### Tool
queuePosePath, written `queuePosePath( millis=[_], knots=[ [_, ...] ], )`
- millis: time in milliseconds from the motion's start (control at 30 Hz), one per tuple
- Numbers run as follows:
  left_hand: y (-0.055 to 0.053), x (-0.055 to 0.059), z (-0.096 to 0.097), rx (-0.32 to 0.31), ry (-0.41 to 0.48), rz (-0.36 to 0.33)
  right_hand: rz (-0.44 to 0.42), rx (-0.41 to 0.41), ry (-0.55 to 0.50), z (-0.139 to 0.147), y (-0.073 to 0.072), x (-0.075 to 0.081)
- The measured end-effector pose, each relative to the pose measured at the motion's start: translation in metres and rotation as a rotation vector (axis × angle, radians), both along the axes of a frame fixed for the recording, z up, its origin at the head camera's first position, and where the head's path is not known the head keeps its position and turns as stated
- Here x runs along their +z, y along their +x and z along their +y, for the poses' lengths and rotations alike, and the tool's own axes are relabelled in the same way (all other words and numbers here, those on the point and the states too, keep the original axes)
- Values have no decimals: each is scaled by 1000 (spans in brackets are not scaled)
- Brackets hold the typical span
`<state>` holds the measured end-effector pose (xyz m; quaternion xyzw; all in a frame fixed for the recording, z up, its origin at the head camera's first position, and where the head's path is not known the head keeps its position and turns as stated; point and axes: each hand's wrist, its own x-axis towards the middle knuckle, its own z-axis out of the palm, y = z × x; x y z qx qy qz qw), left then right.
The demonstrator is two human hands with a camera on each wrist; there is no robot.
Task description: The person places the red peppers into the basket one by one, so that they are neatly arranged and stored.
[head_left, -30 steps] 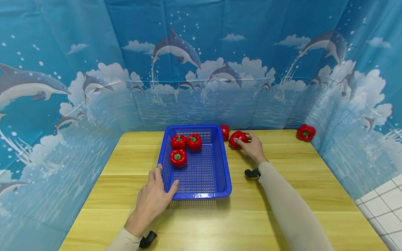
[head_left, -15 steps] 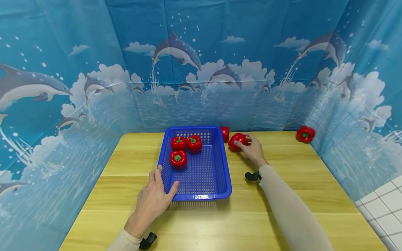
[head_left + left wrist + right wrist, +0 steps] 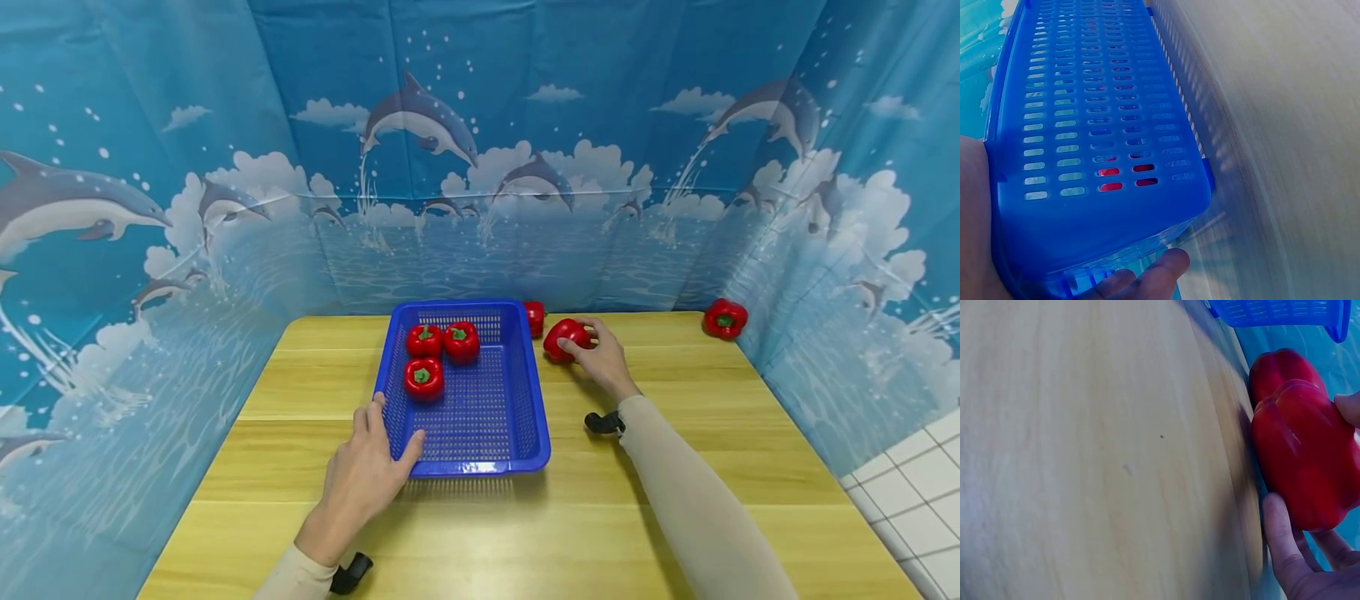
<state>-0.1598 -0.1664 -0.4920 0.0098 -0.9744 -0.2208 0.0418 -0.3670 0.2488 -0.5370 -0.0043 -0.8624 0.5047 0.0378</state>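
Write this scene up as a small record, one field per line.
Container: blue perforated plastic basket on a wood-grain table
Inside: three glossy red bell peppers
Left hand: holds the basket's near left corner
Right hand: grips a fourth red pepper, right of the basket
Others: fifth pepper partly hidden by basket's right rim; sixth pepper at table's far right corner
Backdrop: blue dolphin-print curtain

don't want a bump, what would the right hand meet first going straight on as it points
Beyond its held red bell pepper, probably the second red bell pepper beside the blue perforated plastic basket; depth is unclear.
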Motion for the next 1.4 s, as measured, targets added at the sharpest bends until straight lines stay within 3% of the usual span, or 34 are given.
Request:
queuePosePath(
  millis=[333, 767, 1400],
  knots=[
    [-1, -2, 0, -4, -9, 15, 24, 14, -9, 0, 7, 11],
    [-2, -3, -1, -9, 5, 29, 58, 68, -20, -1, 16, 37],
    [-2, -5, -1, -8, 1, 25, 144, 96, 28, -9, 33, 48]
  ],
)
